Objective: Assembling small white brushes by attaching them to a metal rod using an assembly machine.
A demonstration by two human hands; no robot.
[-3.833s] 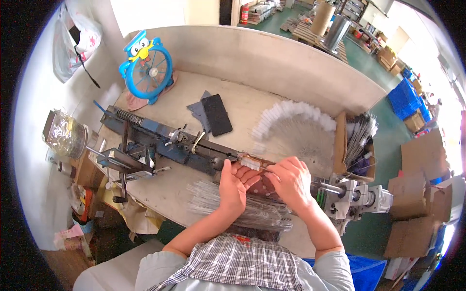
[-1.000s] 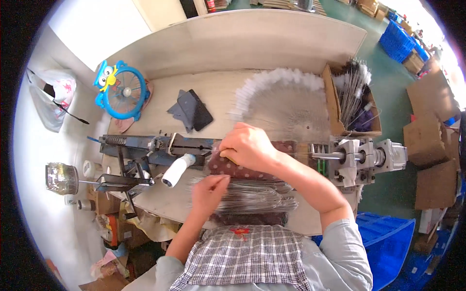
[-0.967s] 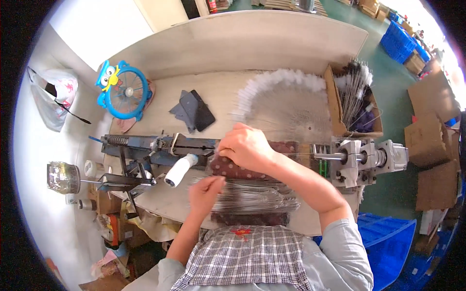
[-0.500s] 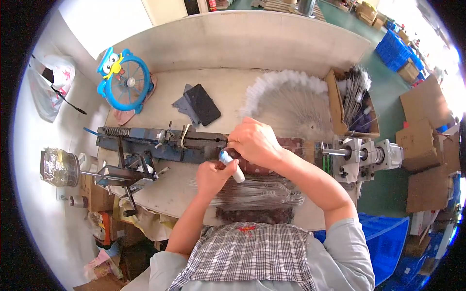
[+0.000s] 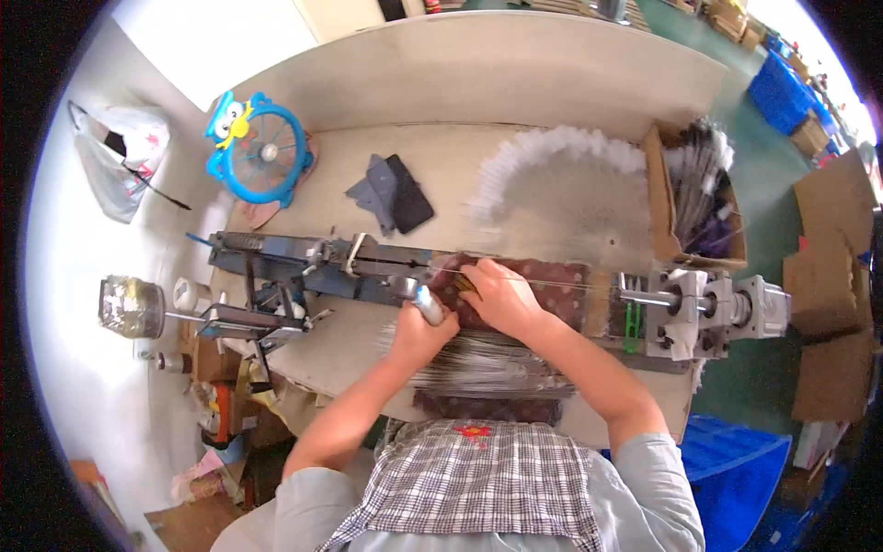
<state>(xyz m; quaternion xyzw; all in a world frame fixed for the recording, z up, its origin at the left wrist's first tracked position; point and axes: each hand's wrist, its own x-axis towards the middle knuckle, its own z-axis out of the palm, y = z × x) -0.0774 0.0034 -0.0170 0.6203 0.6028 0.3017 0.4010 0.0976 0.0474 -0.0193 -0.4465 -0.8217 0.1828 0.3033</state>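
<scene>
My left hand (image 5: 425, 333) is wrapped round a white cylindrical handle with a blue end (image 5: 429, 305), tilted up by the machine's rail. To its right, my right hand (image 5: 504, 296) is curled over a maroon patterned cloth (image 5: 552, 296). A small yellowish piece (image 5: 467, 286) shows by its fingertips; what it grips there I cannot make out. Thin wires run rightward past the right hand toward a metal shaft (image 5: 648, 294). Beneath my wrists lies a bundle of thin metal wires (image 5: 492, 363). The long dark rail (image 5: 368, 269) ends beside my left hand.
White-tufted wire pieces (image 5: 561, 143) fan out at the back, beside a cardboard box (image 5: 664, 198) of similar pieces. A grey cloth on a black flat thing (image 5: 412, 198) and a blue toy-like fan (image 5: 267, 152) are at back left. A motor unit (image 5: 759, 306) stands at the right.
The right hand has moved right and down, away from the rail's end and onto the maroon cloth. The left hand has turned the white handle more upright. The whole view has shifted slightly.
</scene>
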